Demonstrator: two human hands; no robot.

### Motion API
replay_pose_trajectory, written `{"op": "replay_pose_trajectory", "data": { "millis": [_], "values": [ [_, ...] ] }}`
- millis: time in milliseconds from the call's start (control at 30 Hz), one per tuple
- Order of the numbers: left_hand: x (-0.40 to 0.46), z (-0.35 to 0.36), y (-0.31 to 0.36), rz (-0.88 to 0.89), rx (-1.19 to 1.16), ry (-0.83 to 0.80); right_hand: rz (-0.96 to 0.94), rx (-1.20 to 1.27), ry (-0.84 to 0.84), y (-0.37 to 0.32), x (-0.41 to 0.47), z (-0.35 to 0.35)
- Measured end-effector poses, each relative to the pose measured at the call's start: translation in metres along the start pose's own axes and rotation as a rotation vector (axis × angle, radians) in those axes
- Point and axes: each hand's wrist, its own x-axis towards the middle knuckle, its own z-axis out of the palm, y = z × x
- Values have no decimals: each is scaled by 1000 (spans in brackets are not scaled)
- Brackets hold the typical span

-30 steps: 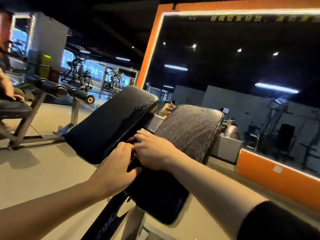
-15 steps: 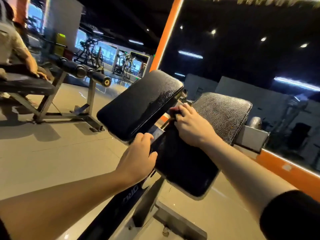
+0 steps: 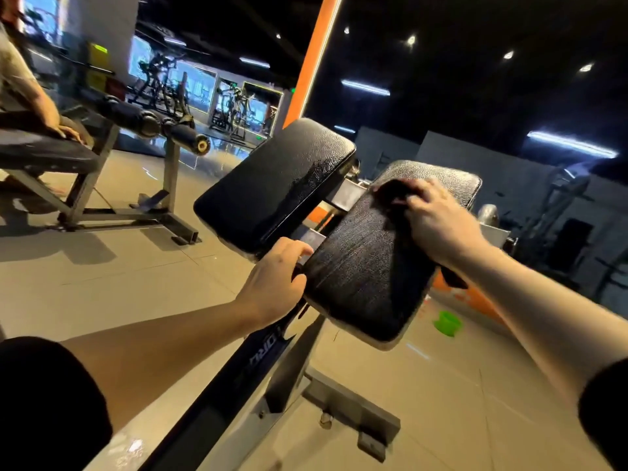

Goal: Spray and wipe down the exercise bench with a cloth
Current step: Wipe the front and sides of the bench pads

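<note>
Right hand (image 3: 438,222) is pressing dark cloth (image 3: 390,195) onto right pad (image 3: 367,283), fingers curled over it; unwiped length is running toward the wrist. Left hand (image 3: 275,283) is gripping the frame.

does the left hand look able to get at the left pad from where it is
Probably yes. The left hand rests in the gap between the pads, right beside the left pad, and nothing lies between them.
</note>
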Motion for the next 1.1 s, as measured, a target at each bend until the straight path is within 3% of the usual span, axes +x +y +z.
{"op": "replay_pose_trajectory", "data": {
  "millis": [133,300,433,567,633,733,867,933,1000,1100],
  "values": [
    [-1,5,1,16,2,-31,23,25,25,-13,-11,7],
    [-2,5,3,-38,-57,7,-317,36,-43,-96,-70,20],
    [-7,8,8,-34,-31,0,-423,78,-91,-83,-71,17],
    [-7,8,14,-25,-25,-10,-129,75,-31,-48,-36,6],
    [-5,7,13,-22,-26,-5,-75,76,-5,-57,-37,7],
    [-1,4,16,-27,-37,20,-177,128,-8,-94,-65,20],
    [10,-14,26,-98,-36,183,-416,183,-85,-133,-92,28],
    [15,-28,31,-175,-50,224,-444,286,-82,-139,-92,20],
    [16,-46,36,-295,-81,202,-357,513,50,-139,-80,4],
    [10,-73,50,-453,-414,97,-167,851,143,-140,-45,-30]
  ]
}}
